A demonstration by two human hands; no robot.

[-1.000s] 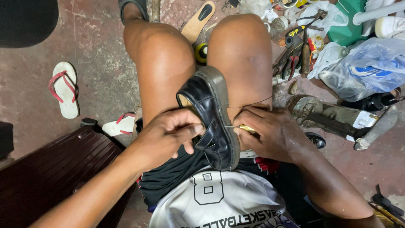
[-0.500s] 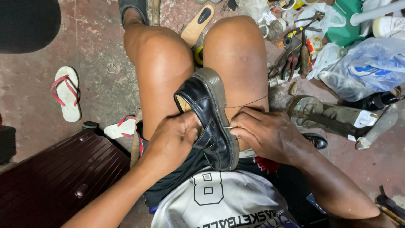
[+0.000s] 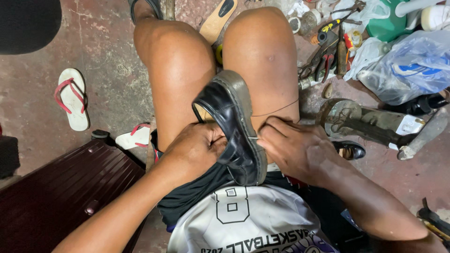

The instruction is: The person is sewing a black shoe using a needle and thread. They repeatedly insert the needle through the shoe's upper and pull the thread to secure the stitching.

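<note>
Right hand has closed in on the sole since a second ago; the yellow-handled tool seen then is now hidden under its fingers, only a short metal tip showing at the sole edge. Left hand has pressed tighter into the shoe's inner side.

Shoe: black leather, lies on its side between the thighs, sole turned right, toe pointing away from the body.

Left fingers curled and pressed together against the upper, bracing it. Right fingers bunched, pinching a needle or awl tip against the sole rim; which of the two, cannot tell.

Thread: thin line runs from the sole across the right thigh, taut.

Progress, as judged: stitching along the sole seam is under way near mid-length of the shoe. Stitches already laid are too small to make out, so how much seam is left cannot be told.

Containers: clear blue-tinted bag on the floor at right, something white and blue inside. Green tub at top right, contents hidden. Loose tools lie heaped on the floor beside it, in no container. Dark case at lower left, shut.
</note>
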